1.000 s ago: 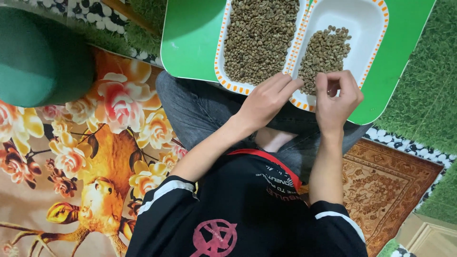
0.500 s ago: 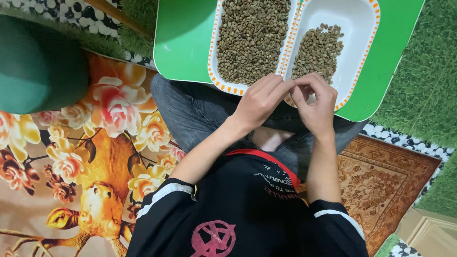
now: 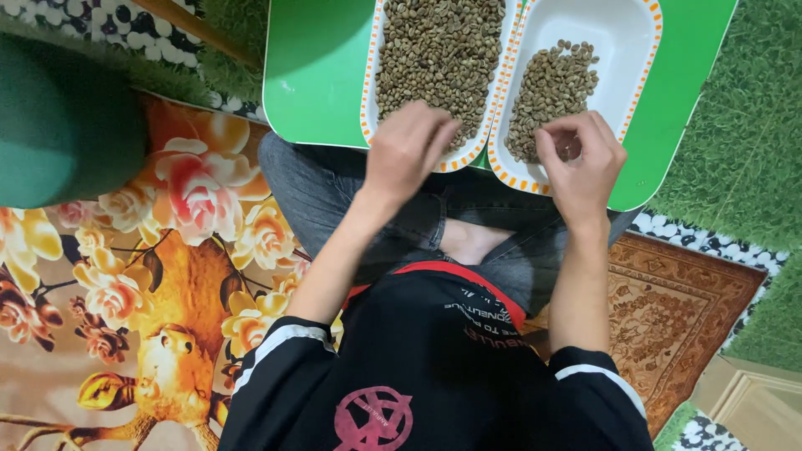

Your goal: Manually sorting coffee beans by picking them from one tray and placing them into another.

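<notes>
Two white oblong trays with orange-dashed rims lie side by side on a green board (image 3: 317,75) across my lap. The left tray (image 3: 368,100) is full of greenish-brown beans (image 3: 434,50). The right tray (image 3: 635,50) holds a smaller pile of beans (image 3: 551,83) at its near end. My left hand (image 3: 408,149) hovers over the near end of the left tray, fingers bent down onto the beans. My right hand (image 3: 585,163) is over the near end of the right tray, thumb and fingers curled in a ring above the small pile. Whether it holds beans is hidden.
I sit cross-legged in grey jeans and a black shirt. A dark green round cushion (image 3: 58,117) lies at the left on a floral mat (image 3: 167,250). Green artificial turf (image 3: 735,125) is to the right, with a patterned brown rug (image 3: 677,309) below it.
Half a second ago both hands met at the trays' near rims. My left hand has since moved left onto the full tray, and my right hand right over the small pile.
</notes>
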